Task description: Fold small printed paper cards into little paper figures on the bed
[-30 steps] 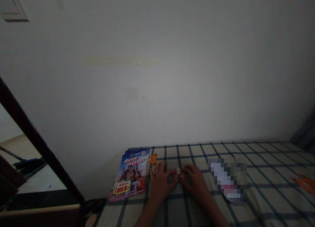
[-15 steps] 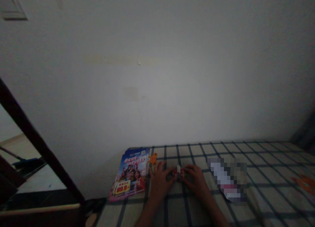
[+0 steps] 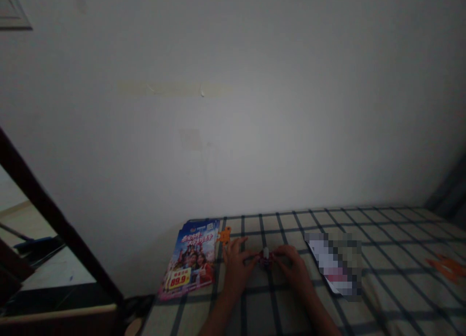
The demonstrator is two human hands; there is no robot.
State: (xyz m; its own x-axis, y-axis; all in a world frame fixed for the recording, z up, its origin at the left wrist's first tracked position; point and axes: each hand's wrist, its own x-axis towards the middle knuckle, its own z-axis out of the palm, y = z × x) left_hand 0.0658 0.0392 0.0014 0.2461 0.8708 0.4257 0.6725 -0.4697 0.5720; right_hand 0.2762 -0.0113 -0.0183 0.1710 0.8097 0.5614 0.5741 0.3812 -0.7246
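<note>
Between my hands is a small red and white piece (image 3: 266, 258) that looks like folded paper, with a pale part standing up in its middle. My left hand (image 3: 236, 263) pinches its left edge between thumb and index finger, while the other fingers are spread. On the opposite edge, the thumb and fingers of my right hand (image 3: 294, 267) are closed in a pinch. Both hands rest low over the checked cloth (image 3: 257, 297). Fine detail of the piece is too dark and blurred to make out.
Left of my hands lies a stack of printed flyers (image 3: 192, 258), with an orange figure (image 3: 224, 235) beside it. A blurred-out flat item (image 3: 333, 265) is on the right, and another orange shape (image 3: 446, 267) lies farther right. Behind the cloth rises a grey wall (image 3: 255, 132).
The pale middle part of the folded piece looks narrower and more upright, and the red sides show less. My right hand's fingers have curled in a little. The view has shifted slightly.
</note>
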